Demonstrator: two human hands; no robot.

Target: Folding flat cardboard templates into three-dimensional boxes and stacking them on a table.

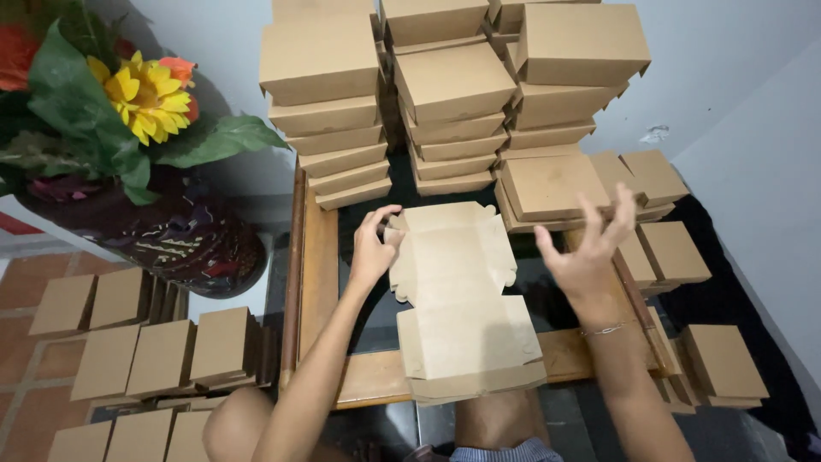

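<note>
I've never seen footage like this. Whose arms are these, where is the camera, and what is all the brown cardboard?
There is no machine here. The camera sits on a person's head and looks down, so the two bare arms are that person's own. The left hand pinches a corner flap of a flat, unfolded cardboard box blank lying on a small table with a wooden frame. The right hand hovers open beside it, holding nothing; a thin bracelet circles its wrist. Behind stand stacks of folded boxes. More boxes sit on the floor at left and right. Top left is a vase of flowers.
</note>
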